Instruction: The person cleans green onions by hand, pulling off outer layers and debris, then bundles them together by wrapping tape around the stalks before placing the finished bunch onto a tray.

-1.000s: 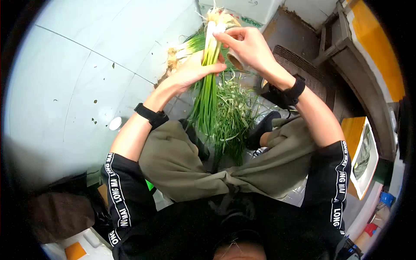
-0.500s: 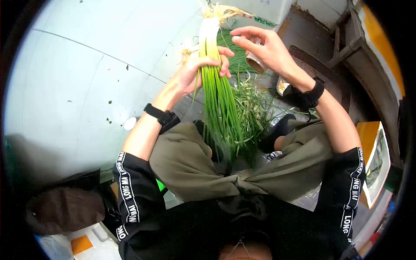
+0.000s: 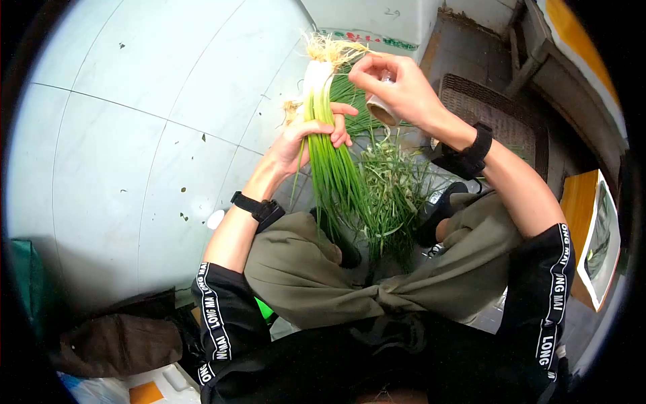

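My left hand (image 3: 306, 138) grips a bunch of green onions (image 3: 330, 158) around the stalks, white root ends pointing away from me and green leaves hanging toward my knees. My right hand (image 3: 397, 87) is raised beside the root ends and holds a small roll of tape (image 3: 379, 108), with thumb and fingers pinched near its top. The two hands are a short way apart.
A loose pile of green trimmings (image 3: 390, 195) lies on the floor between my feet. More green onions (image 3: 353, 101) lie beyond it. A woven mat (image 3: 498, 108) is at the right, a wooden stool (image 3: 538, 40) farther right, and a white box (image 3: 377, 17) ahead.
My left hand has lowered the bunch slightly and turned it more upright in view. My right hand went from open fingers near the roots to pinching at the tape roll.
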`<move>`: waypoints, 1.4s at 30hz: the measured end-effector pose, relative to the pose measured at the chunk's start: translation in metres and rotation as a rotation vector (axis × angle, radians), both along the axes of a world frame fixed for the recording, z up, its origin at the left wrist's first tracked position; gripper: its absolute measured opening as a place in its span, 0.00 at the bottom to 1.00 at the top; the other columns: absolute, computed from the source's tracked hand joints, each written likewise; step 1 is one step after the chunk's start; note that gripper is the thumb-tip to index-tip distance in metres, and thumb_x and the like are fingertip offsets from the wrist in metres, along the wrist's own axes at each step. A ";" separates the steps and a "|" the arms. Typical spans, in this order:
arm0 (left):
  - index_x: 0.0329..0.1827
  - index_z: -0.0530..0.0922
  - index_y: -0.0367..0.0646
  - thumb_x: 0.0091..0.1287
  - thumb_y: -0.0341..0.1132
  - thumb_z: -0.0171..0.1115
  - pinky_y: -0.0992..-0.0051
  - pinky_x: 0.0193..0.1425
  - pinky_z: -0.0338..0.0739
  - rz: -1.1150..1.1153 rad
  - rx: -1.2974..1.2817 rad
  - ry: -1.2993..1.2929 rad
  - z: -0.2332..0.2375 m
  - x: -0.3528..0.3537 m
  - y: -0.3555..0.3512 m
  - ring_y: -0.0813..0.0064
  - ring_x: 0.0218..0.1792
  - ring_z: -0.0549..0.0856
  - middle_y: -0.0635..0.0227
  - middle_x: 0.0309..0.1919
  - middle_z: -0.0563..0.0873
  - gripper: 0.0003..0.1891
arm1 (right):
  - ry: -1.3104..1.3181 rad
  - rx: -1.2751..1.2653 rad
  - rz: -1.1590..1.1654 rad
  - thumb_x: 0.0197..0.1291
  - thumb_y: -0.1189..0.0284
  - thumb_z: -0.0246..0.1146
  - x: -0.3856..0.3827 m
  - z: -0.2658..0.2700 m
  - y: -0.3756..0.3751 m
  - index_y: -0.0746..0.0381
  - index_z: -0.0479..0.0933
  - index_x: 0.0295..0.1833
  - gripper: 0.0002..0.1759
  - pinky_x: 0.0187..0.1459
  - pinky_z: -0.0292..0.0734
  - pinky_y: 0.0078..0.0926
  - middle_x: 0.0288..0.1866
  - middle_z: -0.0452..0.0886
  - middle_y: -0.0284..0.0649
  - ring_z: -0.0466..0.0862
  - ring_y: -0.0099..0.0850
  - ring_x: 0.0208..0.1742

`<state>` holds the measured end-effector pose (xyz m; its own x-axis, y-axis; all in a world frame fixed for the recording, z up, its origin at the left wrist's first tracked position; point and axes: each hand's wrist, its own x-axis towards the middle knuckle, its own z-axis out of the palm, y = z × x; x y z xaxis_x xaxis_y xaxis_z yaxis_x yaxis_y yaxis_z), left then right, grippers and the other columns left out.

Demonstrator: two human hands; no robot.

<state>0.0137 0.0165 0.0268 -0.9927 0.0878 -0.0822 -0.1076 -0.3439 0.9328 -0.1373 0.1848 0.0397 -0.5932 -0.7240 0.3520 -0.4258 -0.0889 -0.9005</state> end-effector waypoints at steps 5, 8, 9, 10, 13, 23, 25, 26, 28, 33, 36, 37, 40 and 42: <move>0.58 0.74 0.30 0.62 0.35 0.58 0.63 0.55 0.76 -0.017 -0.018 -0.006 -0.002 -0.002 0.000 0.74 0.30 0.75 0.69 0.25 0.72 0.23 | 0.303 -0.129 -0.249 0.61 0.69 0.67 -0.002 0.008 0.003 0.67 0.83 0.41 0.10 0.42 0.80 0.29 0.34 0.84 0.44 0.86 0.34 0.36; 0.57 0.74 0.32 0.61 0.35 0.58 0.62 0.54 0.75 -0.020 0.040 0.004 -0.006 -0.002 -0.003 0.73 0.30 0.75 0.69 0.25 0.72 0.22 | 0.383 -0.140 -0.315 0.61 0.69 0.68 -0.016 0.004 0.003 0.66 0.83 0.41 0.10 0.41 0.81 0.29 0.34 0.85 0.43 0.86 0.33 0.35; 0.57 0.74 0.32 0.61 0.35 0.58 0.62 0.54 0.75 -0.016 0.038 0.005 -0.005 -0.003 -0.003 0.73 0.30 0.75 0.69 0.25 0.72 0.22 | 0.334 -0.102 -0.289 0.61 0.68 0.69 -0.016 0.004 0.005 0.65 0.84 0.41 0.11 0.41 0.81 0.30 0.33 0.85 0.43 0.86 0.34 0.34; 0.55 0.73 0.33 0.61 0.36 0.58 0.62 0.54 0.75 -0.012 0.073 0.006 -0.006 -0.003 -0.003 0.73 0.29 0.74 0.69 0.25 0.72 0.21 | 0.334 -0.107 -0.283 0.61 0.68 0.69 -0.017 0.001 0.005 0.65 0.84 0.41 0.11 0.41 0.81 0.30 0.33 0.85 0.43 0.86 0.34 0.34; 0.53 0.73 0.35 0.60 0.37 0.56 0.61 0.54 0.75 0.009 0.124 0.005 -0.004 -0.002 -0.005 0.72 0.29 0.74 0.69 0.24 0.71 0.20 | 0.360 0.166 -0.034 0.61 0.66 0.69 -0.018 -0.006 0.009 0.65 0.81 0.40 0.12 0.39 0.81 0.32 0.31 0.86 0.44 0.87 0.36 0.34; 0.53 0.70 0.37 0.66 0.34 0.54 0.62 0.54 0.76 0.120 0.157 0.021 -0.011 -0.002 -0.015 0.73 0.32 0.74 0.70 0.28 0.71 0.16 | 0.700 0.697 0.226 0.55 0.69 0.68 -0.023 -0.079 0.014 0.62 0.77 0.36 0.09 0.38 0.79 0.43 0.29 0.84 0.45 0.85 0.48 0.35; 0.53 0.71 0.37 0.69 0.35 0.56 0.62 0.57 0.77 0.182 0.124 -0.003 -0.015 -0.004 -0.020 0.73 0.34 0.76 0.70 0.30 0.72 0.14 | 0.737 0.889 0.466 0.54 0.72 0.66 -0.026 -0.096 0.016 0.61 0.81 0.41 0.09 0.41 0.81 0.45 0.36 0.86 0.48 0.86 0.50 0.40; 0.52 0.71 0.38 0.72 0.36 0.57 0.62 0.59 0.77 0.233 0.077 -0.010 -0.019 -0.004 -0.022 0.74 0.36 0.77 0.70 0.31 0.73 0.12 | 0.734 0.856 0.565 0.53 0.74 0.65 -0.024 -0.108 0.023 0.61 0.83 0.44 0.11 0.44 0.82 0.44 0.42 0.87 0.50 0.86 0.51 0.44; 0.51 0.72 0.38 0.73 0.37 0.58 0.62 0.61 0.78 0.268 0.049 -0.033 -0.023 -0.002 -0.026 0.74 0.38 0.78 0.70 0.32 0.74 0.12 | 0.829 1.038 0.653 0.52 0.75 0.65 -0.016 -0.132 0.029 0.59 0.85 0.46 0.14 0.46 0.82 0.45 0.44 0.87 0.50 0.87 0.50 0.46; 0.51 0.73 0.37 0.76 0.37 0.58 0.62 0.66 0.78 0.236 0.166 -0.010 -0.028 -0.004 -0.042 0.73 0.44 0.81 0.67 0.40 0.79 0.11 | 0.945 1.049 0.578 0.54 0.77 0.63 -0.013 -0.122 0.014 0.64 0.83 0.49 0.15 0.46 0.82 0.45 0.36 0.85 0.50 0.86 0.50 0.43; 0.52 0.74 0.37 0.76 0.37 0.58 0.62 0.65 0.79 0.308 0.089 -0.038 -0.024 0.000 -0.037 0.73 0.46 0.81 0.66 0.42 0.80 0.12 | 1.010 0.898 0.450 0.54 0.77 0.64 -0.011 -0.123 0.024 0.62 0.82 0.51 0.17 0.46 0.81 0.45 0.36 0.86 0.50 0.87 0.50 0.45; 0.51 0.76 0.37 0.75 0.38 0.60 0.66 0.62 0.79 0.328 0.027 -0.021 -0.028 -0.002 -0.038 0.73 0.47 0.82 0.67 0.42 0.81 0.12 | 0.976 0.913 0.495 0.60 0.73 0.63 -0.014 -0.117 0.022 0.60 0.81 0.57 0.18 0.48 0.81 0.43 0.42 0.86 0.50 0.86 0.49 0.47; 0.50 0.77 0.38 0.75 0.38 0.61 0.69 0.59 0.78 0.390 -0.180 0.023 -0.026 0.001 -0.034 0.74 0.47 0.82 0.66 0.42 0.83 0.12 | 0.624 0.924 0.409 0.68 0.65 0.61 -0.008 -0.096 0.006 0.60 0.79 0.61 0.19 0.51 0.81 0.41 0.50 0.85 0.52 0.86 0.49 0.48; 0.48 0.78 0.39 0.74 0.39 0.62 0.71 0.57 0.78 0.484 -0.213 0.022 -0.029 -0.001 -0.030 0.75 0.48 0.83 0.66 0.41 0.84 0.11 | 0.401 0.801 0.424 0.69 0.60 0.61 -0.001 -0.091 -0.004 0.62 0.77 0.63 0.23 0.54 0.79 0.38 0.52 0.85 0.50 0.85 0.44 0.52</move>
<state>0.0130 -0.0130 -0.0024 -0.9172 -0.3975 -0.0264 0.0373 -0.1519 0.9877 -0.1384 0.1811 -0.0514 -0.1734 -0.9608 -0.2161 -0.7862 0.2672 -0.5572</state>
